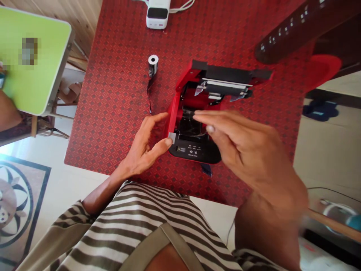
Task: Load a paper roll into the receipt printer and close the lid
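Note:
A red and black desktop printer (pixel 194 154) stands on the table with its lid (pixel 231 75) raised. Inside its bay lies a shiny black film or ribbon (pixel 188 126). My right hand (pixel 245 146) reaches over the bay from the right, fingers stretched out together, their tips at the black film and the thumb a little apart. Alongside the printer's left wall is my left hand (pixel 146 143), thumb and fingers spread; the thumb touches a small grey piece (pixel 172 138) at the front left corner. Part of the bay is hidden by my right hand.
A small roll (pixel 153 66) with a black strip trailing from it stands left of the printer. A white device (pixel 158 15) with cables lies at the back. The red patterned table (pixel 113 94) meets a dark cylinder (pixel 282 41) at back right; a green table (pixel 50 82) is left.

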Action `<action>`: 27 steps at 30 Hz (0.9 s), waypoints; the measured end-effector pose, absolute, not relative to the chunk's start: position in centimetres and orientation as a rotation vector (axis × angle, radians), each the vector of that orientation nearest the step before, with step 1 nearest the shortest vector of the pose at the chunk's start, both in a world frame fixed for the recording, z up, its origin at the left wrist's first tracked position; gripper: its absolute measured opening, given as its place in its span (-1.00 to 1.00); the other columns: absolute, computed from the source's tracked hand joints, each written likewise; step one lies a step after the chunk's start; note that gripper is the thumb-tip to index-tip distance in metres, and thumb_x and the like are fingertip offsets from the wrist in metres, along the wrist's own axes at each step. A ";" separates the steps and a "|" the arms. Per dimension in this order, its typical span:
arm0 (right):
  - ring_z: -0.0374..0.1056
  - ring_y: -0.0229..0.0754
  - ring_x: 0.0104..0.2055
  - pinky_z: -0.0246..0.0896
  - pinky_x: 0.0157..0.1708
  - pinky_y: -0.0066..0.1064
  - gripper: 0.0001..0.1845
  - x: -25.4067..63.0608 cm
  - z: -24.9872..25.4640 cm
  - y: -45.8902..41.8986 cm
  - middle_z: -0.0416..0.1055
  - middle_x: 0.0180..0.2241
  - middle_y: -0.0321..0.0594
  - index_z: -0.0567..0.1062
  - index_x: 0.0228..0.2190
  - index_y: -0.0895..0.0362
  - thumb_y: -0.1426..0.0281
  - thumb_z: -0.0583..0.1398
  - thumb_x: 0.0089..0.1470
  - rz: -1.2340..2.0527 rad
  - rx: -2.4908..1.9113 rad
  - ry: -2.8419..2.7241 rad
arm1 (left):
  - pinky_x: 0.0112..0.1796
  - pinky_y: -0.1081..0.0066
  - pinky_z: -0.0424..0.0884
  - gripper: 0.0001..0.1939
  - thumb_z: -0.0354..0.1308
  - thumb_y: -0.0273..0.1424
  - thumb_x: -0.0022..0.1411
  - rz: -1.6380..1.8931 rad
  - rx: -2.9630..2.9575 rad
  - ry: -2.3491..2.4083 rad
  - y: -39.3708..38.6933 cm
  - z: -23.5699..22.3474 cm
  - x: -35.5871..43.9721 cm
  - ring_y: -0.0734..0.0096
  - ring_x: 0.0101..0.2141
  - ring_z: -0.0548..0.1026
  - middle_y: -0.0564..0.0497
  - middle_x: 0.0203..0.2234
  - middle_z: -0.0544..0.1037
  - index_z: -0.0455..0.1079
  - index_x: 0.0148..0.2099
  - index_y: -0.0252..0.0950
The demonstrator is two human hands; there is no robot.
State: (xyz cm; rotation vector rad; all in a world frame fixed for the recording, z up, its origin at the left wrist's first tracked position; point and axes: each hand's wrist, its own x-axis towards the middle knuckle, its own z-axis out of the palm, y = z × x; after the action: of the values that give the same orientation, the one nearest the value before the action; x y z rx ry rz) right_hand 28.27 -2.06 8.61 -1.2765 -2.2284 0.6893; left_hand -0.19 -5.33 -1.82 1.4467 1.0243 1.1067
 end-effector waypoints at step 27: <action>0.77 0.09 -0.01 0.76 0.00 0.03 -0.44 27.1 5.2 -8.0 0.87 0.03 -0.16 0.73 0.31 -0.12 0.68 0.42 0.51 -0.061 -1.201 -2.163 | 0.58 -0.32 0.65 -0.21 0.59 0.33 0.55 1.122 1.583 1.040 2.8 0.5 0.6 -0.29 0.51 0.66 -0.17 0.42 0.72 0.62 0.53 0.01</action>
State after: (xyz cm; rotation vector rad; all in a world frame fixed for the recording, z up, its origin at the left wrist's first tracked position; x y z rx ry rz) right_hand 27.10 -7.98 5.21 -1.2014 -2.1626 -0.0613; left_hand 0.58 2.76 0.52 1.5827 1.0401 1.1216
